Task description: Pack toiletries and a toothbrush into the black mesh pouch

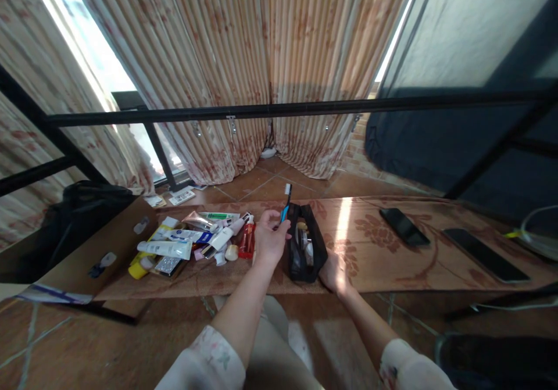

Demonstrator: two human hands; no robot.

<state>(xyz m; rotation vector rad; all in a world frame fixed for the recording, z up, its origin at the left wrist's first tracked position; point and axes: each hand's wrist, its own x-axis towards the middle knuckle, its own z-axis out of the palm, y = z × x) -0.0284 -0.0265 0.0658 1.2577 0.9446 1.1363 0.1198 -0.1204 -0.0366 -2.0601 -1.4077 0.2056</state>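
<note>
My left hand (269, 240) is closed round a blue toothbrush (286, 204), held upright with its white bristles at the top, just left of an open black toiletry pouch (305, 244). My right hand (335, 274) grips the pouch's near right edge on the patterned table top (375, 250). Inside the pouch lie a few small items I cannot make out. Left of my left hand sits a heap of toiletries (192, 242): white tubes, a red bottle (247, 240) and a yellow item.
Two dark phones (403, 226) (485, 254) lie on the table to the right, with a cable at the far right. A cardboard sheet (87, 256) and a black bag (82, 210) are on the left. A black metal bar crosses in front of the curtains.
</note>
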